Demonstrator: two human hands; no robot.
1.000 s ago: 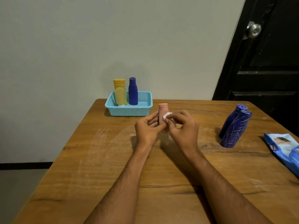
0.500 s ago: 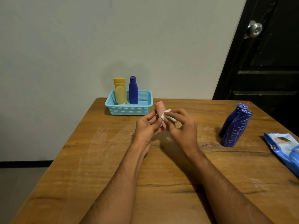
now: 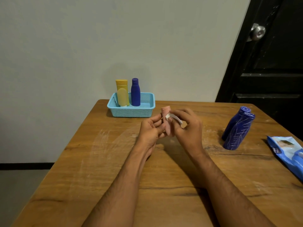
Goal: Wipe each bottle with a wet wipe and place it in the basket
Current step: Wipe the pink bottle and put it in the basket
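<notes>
A small pink bottle (image 3: 166, 122) is held tilted above the table's middle, its cap leaning left. My left hand (image 3: 151, 131) grips its lower part with curled fingers. My right hand (image 3: 188, 130) pinches a white wet wipe (image 3: 173, 117) against the bottle's side. The light blue basket (image 3: 131, 110) stands at the table's far edge with two yellow bottles (image 3: 122, 94) and a dark blue bottle (image 3: 135, 92) upright inside. Two dark blue bottles (image 3: 237, 130) marked with white streaks stand on the right.
A blue wet wipe pack (image 3: 288, 153) lies at the table's right edge. The wooden table (image 3: 98, 161) shows pale smears. A black door with a metal knob (image 3: 258, 32) stands behind on the right, a grey wall on the left.
The pink bottle has tipped from upright to leaning left, and the wipe has slid along its side. Both hands stayed over the table's middle.
</notes>
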